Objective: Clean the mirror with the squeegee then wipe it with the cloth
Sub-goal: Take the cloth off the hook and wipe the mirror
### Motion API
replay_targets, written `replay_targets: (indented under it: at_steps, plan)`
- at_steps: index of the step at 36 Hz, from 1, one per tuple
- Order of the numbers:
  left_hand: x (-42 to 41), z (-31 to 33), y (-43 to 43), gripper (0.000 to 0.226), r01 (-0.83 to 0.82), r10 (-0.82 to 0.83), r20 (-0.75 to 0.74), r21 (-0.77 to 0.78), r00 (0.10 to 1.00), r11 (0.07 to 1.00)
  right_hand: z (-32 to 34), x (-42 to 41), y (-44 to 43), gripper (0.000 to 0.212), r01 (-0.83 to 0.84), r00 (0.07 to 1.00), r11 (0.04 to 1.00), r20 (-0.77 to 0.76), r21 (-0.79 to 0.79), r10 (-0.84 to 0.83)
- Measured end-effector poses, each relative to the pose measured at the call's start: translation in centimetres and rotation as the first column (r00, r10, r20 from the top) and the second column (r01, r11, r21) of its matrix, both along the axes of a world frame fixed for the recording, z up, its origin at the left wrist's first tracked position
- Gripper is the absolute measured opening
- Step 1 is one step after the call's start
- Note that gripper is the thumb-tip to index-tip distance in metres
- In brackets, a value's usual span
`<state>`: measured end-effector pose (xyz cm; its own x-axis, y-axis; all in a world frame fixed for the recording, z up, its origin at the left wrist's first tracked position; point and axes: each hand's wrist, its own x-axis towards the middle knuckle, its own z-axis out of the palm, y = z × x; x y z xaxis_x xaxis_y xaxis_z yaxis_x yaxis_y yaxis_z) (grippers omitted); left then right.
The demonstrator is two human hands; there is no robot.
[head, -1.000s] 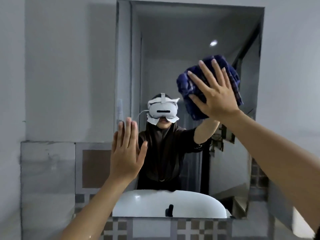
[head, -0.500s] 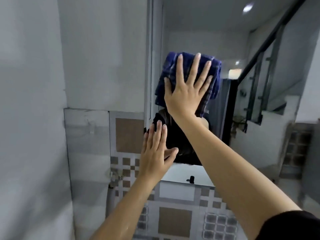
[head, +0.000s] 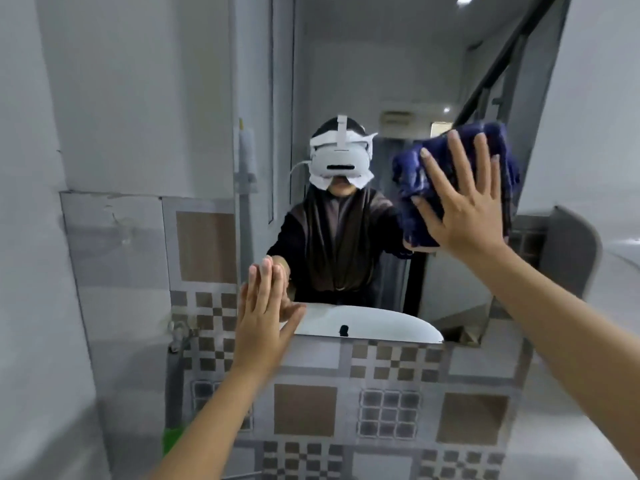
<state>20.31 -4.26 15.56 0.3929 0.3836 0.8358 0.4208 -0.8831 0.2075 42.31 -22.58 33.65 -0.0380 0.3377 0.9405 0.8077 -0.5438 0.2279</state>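
Observation:
The wall mirror (head: 363,81) fills the upper middle of the head view. My right hand (head: 460,199) presses a dark blue cloth (head: 415,174) flat against the glass at the mirror's right side, fingers spread over it. My left hand (head: 263,317) lies flat and empty against the mirror's lower left corner, fingers together and thumb out. The glass reflects a person wearing a white headset. No squeegee is in view.
Patterned brown and grey tiles (head: 304,407) cover the wall below the mirror. A white basin (head: 381,323) shows in the reflection. Plain grey wall (head: 121,98) lies to the left. A small green object (head: 171,441) sits low on the left.
My right hand has carried the cloth from the mirror's upper left area across to its right side and lower. My left hand has stayed flat at the lower left corner.

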Motion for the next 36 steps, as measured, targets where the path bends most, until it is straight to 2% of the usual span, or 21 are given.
replay_targets:
  at_steps: [2,4,6,9,11,14,17,19,23,27,30,32,34,36]
  plan:
    - [0.0,0.1,0.0,0.079,-0.003,0.003,-0.011,0.001,1.0,1.0,-1.8,-0.1,0.0,0.056,0.028,0.956,0.976,-0.289,0.214,0.036]
    - [-0.1,0.1,-0.1,0.079,-0.014,0.013,-0.027,-0.017,1.0,1.0,-3.4,-1.4,1.2,0.058,0.108,0.859,0.912,-0.499,0.395,0.114]
    - [-0.3,0.2,-0.2,0.08,-0.024,0.023,-0.053,-0.017,0.998,1.0,-4.4,-3.7,3.2,0.059,0.191,0.765,0.84,-0.613,0.507,0.196]
    - [-0.4,0.3,-0.4,0.08,-0.014,0.012,-0.053,-0.033,0.999,0.999,-5.3,-7.8,6.8,0.061,0.204,0.691,0.788,-0.655,0.581,0.304]
    - [-0.3,0.3,-0.6,0.078,-0.003,0.002,-0.034,-0.037,0.999,0.999,-5.7,-10.5,9.4,0.061,0.165,0.712,0.802,-0.632,0.575,0.306]
    - [-0.2,-0.2,-0.4,0.071,0.003,-0.004,-0.03,-0.039,1.0,0.999,-6.1,-13.8,12.5,0.059,0.047,0.802,0.861,-0.533,0.506,0.27]
    - [-0.1,-1.3,0.0,0.067,0.041,-0.041,-0.013,-0.048,0.999,0.998,-6.7,-15.7,14.4,0.057,-0.141,0.893,0.946,-0.375,0.29,0.248]
    - [-0.1,-2.1,0.2,0.067,0.062,-0.062,0.008,-0.046,0.998,0.997,-6.9,-15.8,14.5,0.055,-0.207,0.944,0.972,-0.237,0.11,0.228]
    - [-0.4,-4.8,0.3,0.07,0.103,-0.102,0.03,-0.022,0.994,0.994,-7.2,-13.6,12.9,0.05,-0.196,0.975,0.954,0.056,-0.226,0.214]
    - [-1.0,-6.7,-0.2,0.061,0.173,-0.173,0.044,0.006,0.984,0.985,-6.9,-9.1,9.3,0.047,-0.046,0.905,0.862,0.343,-0.505,0.249]
    - [-1.0,-5.0,-0.6,0.055,0.207,-0.203,0.102,-0.033,0.974,0.978,-6.7,-5.7,5.8,0.048,0.033,0.891,0.844,0.398,-0.535,0.218]
    - [-0.6,-2.1,0.0,0.055,0.191,-0.195,0.133,0.04,0.972,0.981,-6.5,-3.6,3.5,0.05,0.045,0.913,0.88,0.377,-0.474,0.156]
    - [-0.1,1.9,1.0,0.053,0.156,-0.178,0.158,0.14,0.971,0.978,-6.4,-1.8,1.4,0.052,0.047,0.946,0.927,0.316,-0.372,0.079]
    - [0.3,6.3,2.0,0.05,0.1,-0.137,0.167,0.213,0.977,0.972,-6.7,-0.4,-0.1,0.054,0.019,0.983,0.971,0.184,-0.237,0.026]
